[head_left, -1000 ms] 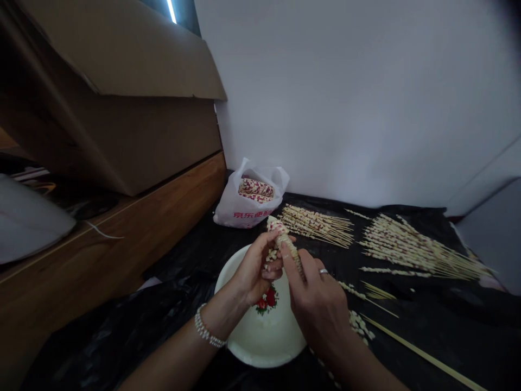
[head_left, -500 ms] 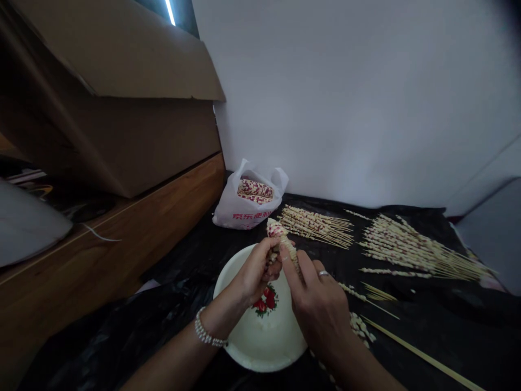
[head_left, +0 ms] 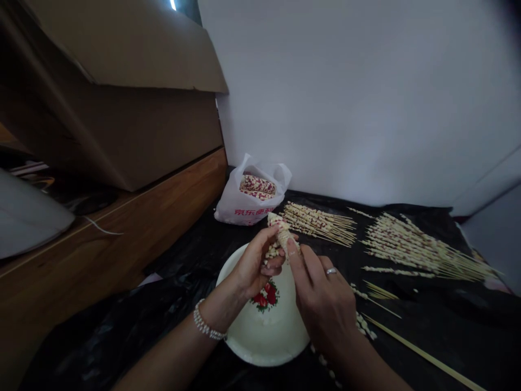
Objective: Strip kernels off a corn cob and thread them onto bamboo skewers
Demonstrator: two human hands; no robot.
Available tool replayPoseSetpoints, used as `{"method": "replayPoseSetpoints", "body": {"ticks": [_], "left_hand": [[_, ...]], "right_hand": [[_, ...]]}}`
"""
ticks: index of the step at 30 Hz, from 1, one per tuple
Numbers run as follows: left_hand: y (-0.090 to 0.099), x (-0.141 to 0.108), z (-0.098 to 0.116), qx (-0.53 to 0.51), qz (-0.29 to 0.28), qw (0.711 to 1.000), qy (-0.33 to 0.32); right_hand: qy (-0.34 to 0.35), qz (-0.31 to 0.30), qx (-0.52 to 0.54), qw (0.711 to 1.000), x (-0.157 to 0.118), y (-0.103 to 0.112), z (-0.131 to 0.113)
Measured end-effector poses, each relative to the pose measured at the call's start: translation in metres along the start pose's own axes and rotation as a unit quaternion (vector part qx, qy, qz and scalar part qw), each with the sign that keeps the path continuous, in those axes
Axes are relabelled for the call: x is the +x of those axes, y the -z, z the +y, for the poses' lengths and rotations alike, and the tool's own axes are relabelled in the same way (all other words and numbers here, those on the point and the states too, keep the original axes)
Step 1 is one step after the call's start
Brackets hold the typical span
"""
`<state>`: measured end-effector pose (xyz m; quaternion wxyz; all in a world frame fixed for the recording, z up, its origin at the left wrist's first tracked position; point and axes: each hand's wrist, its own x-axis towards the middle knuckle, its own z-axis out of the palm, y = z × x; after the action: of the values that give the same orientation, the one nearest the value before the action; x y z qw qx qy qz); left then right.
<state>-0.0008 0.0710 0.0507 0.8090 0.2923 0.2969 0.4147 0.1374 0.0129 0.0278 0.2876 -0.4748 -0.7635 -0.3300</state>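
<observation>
White wall (head_left: 345, 108) fills the back of my view, with a cardboard box (head_left: 163, 136) on a wooden ledge (head_left: 175, 190) to the left and a black plastic sheet (head_left: 171, 293) spread below. On the sheet I see a white bowl (head_left: 264, 342) with a red flower print on its bottom, and the corn cob (head_left: 285, 233) is held up over its far edge, tilted, its pale tip pointing away from me.

The left hand (head_left: 256, 266) is mostly closed, thumb against the cob, which it has hold of; loose kernels (head_left: 272, 251) sit in its curled fingers. A beaded bracelet (head_left: 204, 323) circles that wrist. The right hand (head_left: 325, 293), wearing a ring (head_left: 331, 271), is half closed, with one digit laid on the cob; I cannot tell whether its hidden fingers close round it from beneath.

Beyond the bowl I have a white bag (head_left: 244, 209), its top open on more cobs (head_left: 258, 184). Beside it lies one bunch of kernel-threaded skewers (head_left: 313, 220), and a larger bunch (head_left: 407, 244) farther right. Near the right hand are bare sticks (head_left: 380, 290), scattered kernels (head_left: 364, 326) and one long stick (head_left: 423, 350).
</observation>
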Motion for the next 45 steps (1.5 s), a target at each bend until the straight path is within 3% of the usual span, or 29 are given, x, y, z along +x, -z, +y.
{"method": "replayPoseSetpoints", "body": {"ticks": [9, 23, 32, 41, 45], "left_hand": [[-0.002, 0.004, -0.009, 0.091, 0.039, 0.994, -0.046], [0.003, 0.005, -0.004, 0.016, 0.026, 0.999, 0.013], [0.01, 0.013, -0.002, -0.03, 0.047, 0.996, 0.072], [0.003, 0.014, 0.002, -0.034, 0.018, 0.998, 0.052], [-0.003, 0.012, 0.004, -0.011, 0.001, 0.999, 0.039]], "right_hand": [[-0.005, -0.007, 0.01, 1.0, -0.001, 0.0, 0.0], [0.023, -0.003, -0.019, 1.0, 0.003, 0.002, 0.0], [0.036, 0.013, -0.028, 0.999, 0.003, 0.0, 0.003], [0.017, -0.018, -0.02, 0.999, 0.005, 0.004, 0.012], [0.004, 0.004, -0.01, 1.0, 0.007, 0.006, 0.012]]}}
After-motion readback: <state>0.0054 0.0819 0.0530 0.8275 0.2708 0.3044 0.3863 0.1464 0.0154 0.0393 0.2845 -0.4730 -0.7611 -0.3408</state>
